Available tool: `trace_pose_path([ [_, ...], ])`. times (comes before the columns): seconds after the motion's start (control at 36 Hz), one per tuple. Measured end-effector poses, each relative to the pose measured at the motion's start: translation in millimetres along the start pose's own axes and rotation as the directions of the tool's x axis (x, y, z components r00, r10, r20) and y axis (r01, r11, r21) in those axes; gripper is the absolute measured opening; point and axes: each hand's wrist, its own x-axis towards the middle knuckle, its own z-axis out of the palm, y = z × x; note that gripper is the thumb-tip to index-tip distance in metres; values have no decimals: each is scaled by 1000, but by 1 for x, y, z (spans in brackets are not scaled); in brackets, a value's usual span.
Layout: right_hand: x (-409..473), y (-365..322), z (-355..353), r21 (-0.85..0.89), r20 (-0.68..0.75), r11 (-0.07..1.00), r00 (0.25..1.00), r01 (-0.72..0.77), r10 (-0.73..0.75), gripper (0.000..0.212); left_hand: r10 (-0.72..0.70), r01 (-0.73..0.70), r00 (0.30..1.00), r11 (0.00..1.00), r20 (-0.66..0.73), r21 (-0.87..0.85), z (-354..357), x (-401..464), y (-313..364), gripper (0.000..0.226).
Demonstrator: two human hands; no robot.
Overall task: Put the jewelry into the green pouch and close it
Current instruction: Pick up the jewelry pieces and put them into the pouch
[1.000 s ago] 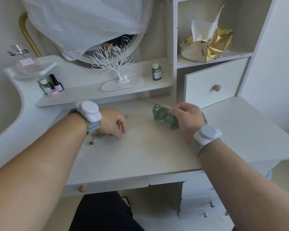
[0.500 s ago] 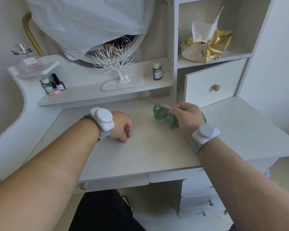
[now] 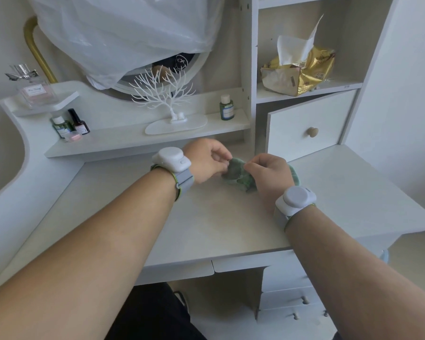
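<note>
White vanity furniture fills the view: a pale worktop (image 3: 206,224) in front of me, a raised shelf (image 3: 123,141) behind it, and a cubby tower at 2 o'clock. The green pouch (image 3: 236,174) lies crumpled on the worktop at roughly 12 o'clock from my body, between my two hands. My left hand (image 3: 207,161) reaches in from 9 o'clock of the pouch, fingers curled and pinched together at the pouch's upper left edge; whether the fingertips grip the fabric or something small I cannot tell. My right hand (image 3: 268,174) rests on the pouch from 3 o'clock, thumb and forefinger pinched closed on the fabric near its top, with green material showing behind the knuckles. The jewelry itself is not distinguishable; it may be hidden inside my left hand or in the pouch. Both wrists carry a white wrist device (image 3: 172,159) on a grey strap. On the shelf at 11 o'clock stands a white branch-shaped jewelry stand (image 3: 168,99), with a small green bottle (image 3: 226,107) to its right. At 10 o'clock are small bottles (image 3: 71,125) and a perfume bottle (image 3: 35,90). In the cubby at 1 o'clock sits a gold tissue pack (image 3: 299,74), above a drawer with a round knob (image 3: 312,132).
</note>
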Motion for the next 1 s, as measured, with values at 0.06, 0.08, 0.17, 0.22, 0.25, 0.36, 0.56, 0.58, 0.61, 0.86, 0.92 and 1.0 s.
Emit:
trace_pose_path([
  [0.06, 0, 0, 0, 0, 0, 1000, 1000, 0, 0, 13, -38, 37, 999, 999, -35, -25, -5, -2, -8, 24],
  [0.08, 0, 0, 0, 0, 3, 1000, 1000, -1, 1, 13, -59, 56, 997, 997, -57, -43, -8, -3, -14, 26],
  [0.17, 1, -1, 1, 8, 15, 1000, 1000, -8, 8, 15, -121, 127, 965, 992, -232, 12, -20, -5, -38, 27],
  [0.22, 1, -1, 2, 12, 22, 1000, 1000, -12, 12, 15, -102, 187, 928, 960, -358, 210, -30, -9, -60, 26],
  [0.25, 1, -1, 3, 14, 26, 1000, 1000, -12, 12, 14, -72, 202, 918, 931, -390, 303, -34, -13, -71, 27],
  [0.36, 1, -1, 4, 16, 30, 1000, 999, -16, 16, 13, 12, 210, 894, 872, -448, 442, -27, -28, -108, 23],
  [0.56, 2, 1, 2, 43, 44, 999, 999, -19, 17, 13, -43, 301, 896, 790, -442, 533, -15, -32, -108, 34],
  [0.58, 2, 0, 2, 40, 47, 999, 999, -18, 16, 13, -59, 302, 903, 792, -426, 531, -15, -32, -107, 34],
  [0.61, 3, 1, 2, 37, 49, 999, 999, -18, 16, 13, -60, 292, 908, 801, -416, 522, -15, -32, -108, 31],
  [0.86, 0, 0, 1, 38, 49, 999, 999, -18, 16, 14, 152, 40, 916, 886, -370, 462, -18, -33, -110, 21],
  [0.92, 0, 0, 1, 31, 46, 999, 999, -13, 12, 14, 193, -10, 910, 895, -367, 446, -18, -34, -109, 21],
  [1.0, 0, 0, 1, 20, 41, 1000, 999, -5, 5, 14, 253, -111, 902, 918, -349, 381, -16, -37, -105, 22],
])
